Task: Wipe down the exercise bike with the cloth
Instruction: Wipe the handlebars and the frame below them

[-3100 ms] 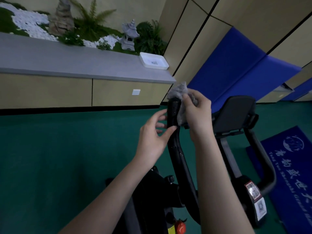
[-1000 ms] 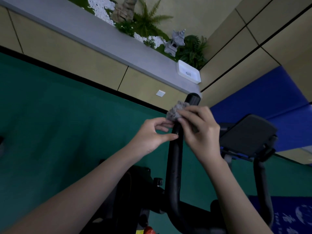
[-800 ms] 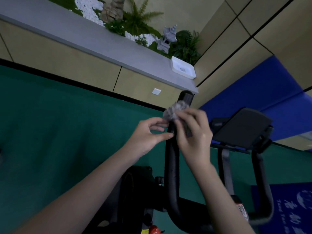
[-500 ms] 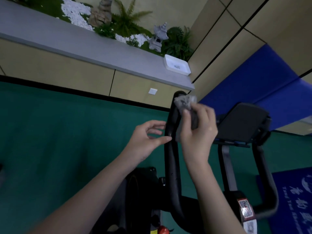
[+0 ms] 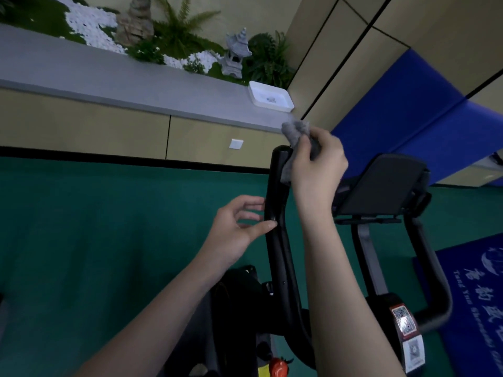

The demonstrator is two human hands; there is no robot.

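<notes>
We are sliding the cloth (image 5: 295, 131), gripped in our right hand (image 5: 317, 170), up to the bar (image 5: 277, 240)'s twelve-o'clock tip, our loose-fingered left hand (image 5: 234, 232) touching it at six, so we are likely finishing this bar.

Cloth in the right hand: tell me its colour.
The cloth is grey, clearest in the head view.

Right grip (image 5: 315, 170) raised, fingers bunched round the cloth (image 5: 295, 131); left grip (image 5: 236, 229) lower, fingers loosely spread.

Cloth (image 5: 295, 131) partly hidden inside right hand (image 5: 317, 170); bike (image 5: 277, 254) base cut off below.
</notes>
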